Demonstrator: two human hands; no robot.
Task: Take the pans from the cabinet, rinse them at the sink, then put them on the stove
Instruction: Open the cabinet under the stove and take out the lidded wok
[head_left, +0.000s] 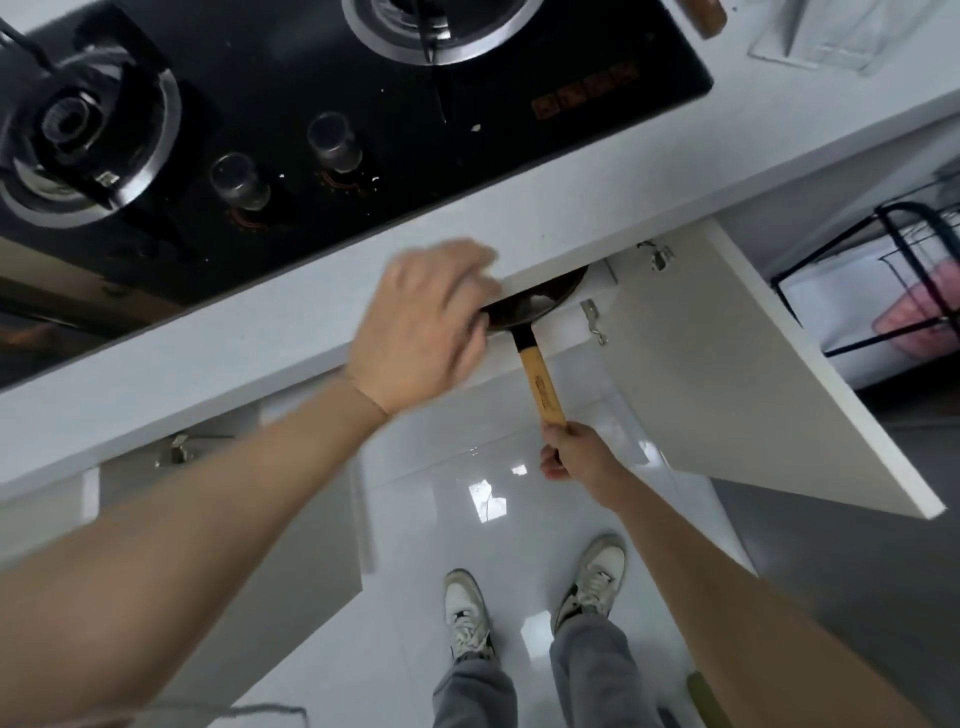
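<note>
The right hand (569, 454) grips the end of the wooden handle (541, 385) of a dark pan (540, 304) — half under the counter (311, 312), beside the open cabinet door (753, 374). The left hand (426, 332), blurred, fingers loosely bent, holds nothing above the counter edge. Beyond — the stove (363, 104).

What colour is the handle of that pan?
Light wooden tan, black near the pan; the handle shows in the head view.
</note>
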